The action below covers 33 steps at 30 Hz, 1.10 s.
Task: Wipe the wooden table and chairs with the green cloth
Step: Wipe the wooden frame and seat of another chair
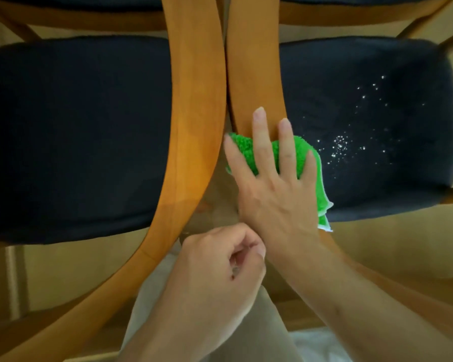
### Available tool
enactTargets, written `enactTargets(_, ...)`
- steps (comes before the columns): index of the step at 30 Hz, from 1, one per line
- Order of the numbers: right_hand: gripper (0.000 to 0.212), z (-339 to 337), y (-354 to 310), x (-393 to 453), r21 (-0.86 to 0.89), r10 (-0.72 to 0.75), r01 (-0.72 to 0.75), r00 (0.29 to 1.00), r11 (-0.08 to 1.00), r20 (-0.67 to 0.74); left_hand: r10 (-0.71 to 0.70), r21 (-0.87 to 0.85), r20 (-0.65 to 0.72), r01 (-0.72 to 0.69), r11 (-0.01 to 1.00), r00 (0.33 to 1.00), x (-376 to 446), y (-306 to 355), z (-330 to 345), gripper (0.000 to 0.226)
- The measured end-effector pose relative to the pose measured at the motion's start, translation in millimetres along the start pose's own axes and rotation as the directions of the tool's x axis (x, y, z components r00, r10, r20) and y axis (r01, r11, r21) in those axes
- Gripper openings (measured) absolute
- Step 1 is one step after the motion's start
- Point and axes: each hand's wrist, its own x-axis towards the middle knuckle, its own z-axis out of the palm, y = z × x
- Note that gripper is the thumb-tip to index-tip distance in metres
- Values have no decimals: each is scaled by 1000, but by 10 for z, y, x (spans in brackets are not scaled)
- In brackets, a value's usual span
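Two wooden chairs stand side by side below me. The right chair's curved wooden arm point(256, 82) runs up the middle, next to the left chair's arm point(194, 113). My right hand point(272, 189) lies flat with straight, spread fingers on the green cloth point(302, 158) and presses it onto the right chair's arm. Part of the cloth hangs past my palm at the right. My left hand point(220, 267) hovers nearer me in a loose fist, holding nothing I can see.
Both chairs have dark navy seat cushions, the left cushion point(76, 137) and the right cushion point(377, 178). White crumbs point(343, 145) speckle the right one. Pale floor shows under the chairs. More wooden frame and dark cushions run along the top edge.
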Motion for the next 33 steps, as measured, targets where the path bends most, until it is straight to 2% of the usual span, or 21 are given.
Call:
enactTargets(3,79,62,185,-454,6,-109,109,991,994,75,-2,-5,-35,2,1000,999,-10,18,36,15)
enactTargets(6,77,20,461,-920,32,-146,143,981,989,126,3,-43,-81,-7,999,997,-16,47,65,16)
enactTargets(9,64,-70,532,-917,135,-32,7,983,991,180,-27,-85,-116,17,996,993,1,39,104,15)
enactTargets(12,62,-106,365,-566,284,94,-152,974,947,206,-26,-114,-142,10,993,989,40,33,118,15)
enactTargets(16,60,-56,217,189,432,154,-188,982,882,112,-22,-166,-240,-19,986,971,149,93,70,12)
enactTargets(19,62,-57,259,848,582,174,-195,980,789,93,24,-103,-330,-61,993,944,267,173,0,14)
enactTargets(23,68,-132,418,1207,790,223,-293,954,539,202,57,-43,-388,-80,996,920,403,270,-120,13)
enactTargets(25,66,-145,397,997,757,228,-315,948,573,222,68,-40,-428,-94,995,901,483,318,-187,12)
enactTargets(28,62,-155,309,376,601,225,-319,947,733,229,74,-44,-486,-109,993,871,643,383,-242,14)
enactTargets(30,63,-171,299,-72,474,218,-336,933,814,287,78,-26,-509,-106,994,857,741,425,-217,16)
enactTargets(33,68,-171,335,-584,298,277,-373,907,879,316,98,19,-471,-101,995,877,832,501,-88,13)
